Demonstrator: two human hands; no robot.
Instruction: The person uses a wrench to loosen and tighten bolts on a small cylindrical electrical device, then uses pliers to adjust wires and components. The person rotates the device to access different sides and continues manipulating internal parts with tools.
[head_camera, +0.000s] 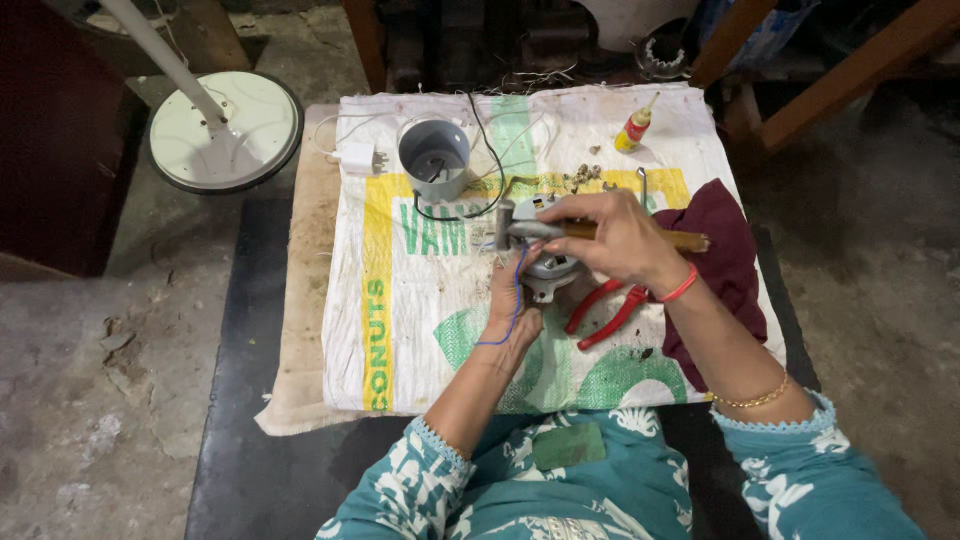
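A small grey fan motor (545, 270) sits on a printed white sack (440, 290) spread over a low table. My left hand (512, 305) grips the motor from below, with a blue wire (517, 300) running over the hand. My right hand (620, 238) holds a hammer (530, 230) by its wooden handle, the metal head lying over the top of the motor.
A grey plastic cup-shaped housing (434, 157) with black wire stands behind the motor. Red-handled pliers (608, 310) and a maroon cloth (725, 260) lie to the right. A small glue bottle (633, 128), loose screws (582, 177) and a white fan base (225, 130) are farther back.
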